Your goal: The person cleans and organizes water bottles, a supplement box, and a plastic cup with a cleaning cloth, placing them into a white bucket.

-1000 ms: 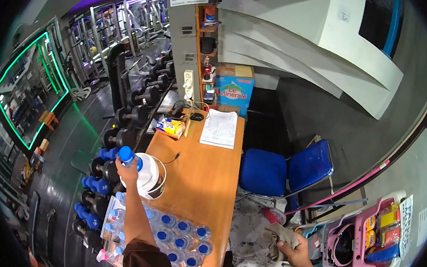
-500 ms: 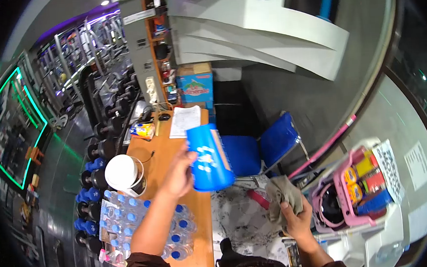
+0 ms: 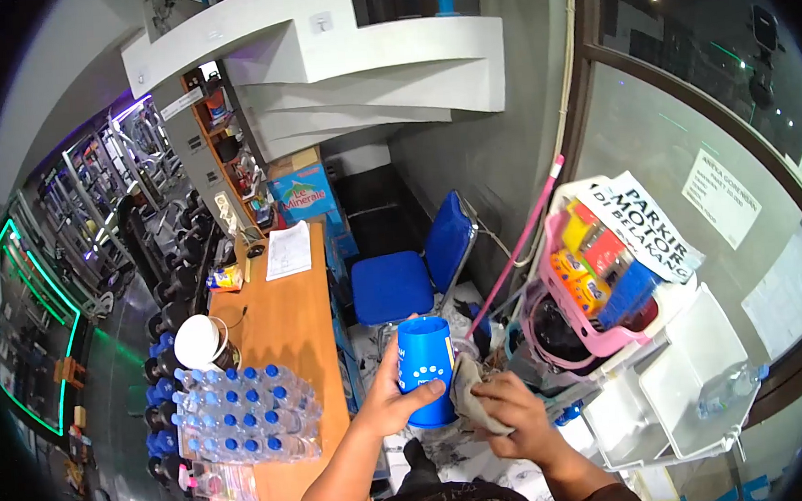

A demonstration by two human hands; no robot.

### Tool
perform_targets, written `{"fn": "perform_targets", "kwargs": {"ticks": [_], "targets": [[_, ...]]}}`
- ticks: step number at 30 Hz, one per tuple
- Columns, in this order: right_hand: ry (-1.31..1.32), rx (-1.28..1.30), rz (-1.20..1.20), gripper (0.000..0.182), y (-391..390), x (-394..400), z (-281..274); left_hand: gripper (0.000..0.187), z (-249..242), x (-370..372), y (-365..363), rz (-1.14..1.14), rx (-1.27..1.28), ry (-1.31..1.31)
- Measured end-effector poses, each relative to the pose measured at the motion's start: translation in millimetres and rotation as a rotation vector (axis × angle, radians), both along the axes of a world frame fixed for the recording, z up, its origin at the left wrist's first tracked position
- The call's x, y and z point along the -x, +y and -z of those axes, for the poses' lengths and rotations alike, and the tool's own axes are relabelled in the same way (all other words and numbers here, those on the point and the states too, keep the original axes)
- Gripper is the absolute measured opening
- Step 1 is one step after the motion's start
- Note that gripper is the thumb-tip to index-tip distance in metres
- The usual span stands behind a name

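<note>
A blue cylindrical container (image 3: 427, 368) with white print stands upright in my left hand (image 3: 399, 393), its thumb across the front and the fingers behind. My right hand (image 3: 514, 411) grips a grey-beige cloth (image 3: 474, 397) just right of the container, and the cloth's edge is close against its side. Whether cloth and container touch is hard to tell. Both hands are in front of my body, over the marbled floor.
Left is a wooden desk (image 3: 285, 313) with many water bottles (image 3: 246, 416), a white bucket (image 3: 203, 343) and paper (image 3: 288, 250). A blue chair (image 3: 392, 286) stands ahead. Right are a pink basket (image 3: 552, 319), a pink pole (image 3: 520, 243) and white bins (image 3: 694, 379).
The view has turned to the right. The container, tilted over the desk before, is now more upright and lower, and my right hand has brought the cloth next to it.
</note>
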State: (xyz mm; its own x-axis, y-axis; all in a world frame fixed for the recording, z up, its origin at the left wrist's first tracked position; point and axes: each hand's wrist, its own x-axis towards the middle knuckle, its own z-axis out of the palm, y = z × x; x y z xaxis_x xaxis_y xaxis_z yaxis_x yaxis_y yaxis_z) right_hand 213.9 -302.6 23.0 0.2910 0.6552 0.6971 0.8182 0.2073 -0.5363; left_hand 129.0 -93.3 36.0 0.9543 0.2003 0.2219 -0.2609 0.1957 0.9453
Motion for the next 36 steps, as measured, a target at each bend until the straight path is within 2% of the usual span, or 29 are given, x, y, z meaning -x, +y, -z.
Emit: {"fn": "perform_targets", "kwargs": {"ticks": [2,3,4,8,10,11,14,18,22,23,26,27,30,31,34,35,36], "targets": [[0.16,-0.156,0.067,0.029,-22,-4,-2,0.093,11,6,-28,0.038,0.016,0.042],[0.165,-0.158,0.159,0.027,-27,-4,-15,0.092,14,10,-45,0.035,-0.064,0.047],[0.166,-0.157,0.253,0.025,-33,-2,-28,0.092,15,12,-60,0.015,-0.029,0.056],[0.14,-0.064,0.071,0.029,-61,9,-22,0.092,10,23,-95,-0.085,0.182,0.016],[0.044,0.017,-0.003,0.032,-77,23,-23,0.093,2,30,-95,-0.094,0.112,-0.025],[0.095,0.032,-0.059,0.036,-85,27,-24,0.092,3,35,-94,-0.078,0.157,-0.006],[0.171,0.058,-0.146,0.03,-110,29,-37,0.088,16,49,-89,0.0,0.24,0.048],[0.269,-0.198,0.258,0.02,-94,57,-57,0.076,22,56,-101,0.154,0.159,0.038],[-0.112,0.064,0.256,0.028,-75,85,-70,0.079,45,63,-102,0.139,0.27,0.033],[-0.144,0.121,0.215,0.031,-74,90,-63,0.079,46,67,-96,0.119,0.322,0.041],[0.045,0.263,-0.032,0.03,-77,103,-55,0.079,30,87,-76,0.098,0.215,-0.038],[0.041,0.275,-0.138,0.033,-78,101,-58,0.084,32,93,-69,0.066,0.245,0.007],[0.316,0.073,-0.1,0.036,-69,108,-44,0.091,28,110,-48,0.07,0.3,0.048],[0.489,0.028,0.051,0.028,-60,120,-49,0.095,20,117,-45,0.067,0.27,0.106],[0.419,-0.177,0.263,0.022,-15,143,-44,0.091,11,121,-40,0.102,0.026,0.056],[0.484,-0.257,0.285,0.02,-4,151,-42,0.087,10,123,-38,0.079,0.041,0.092],[0.407,-0.241,0.323,0.02,-1,156,-38,0.085,10,127,-34,0.066,-0.035,0.133]]}}
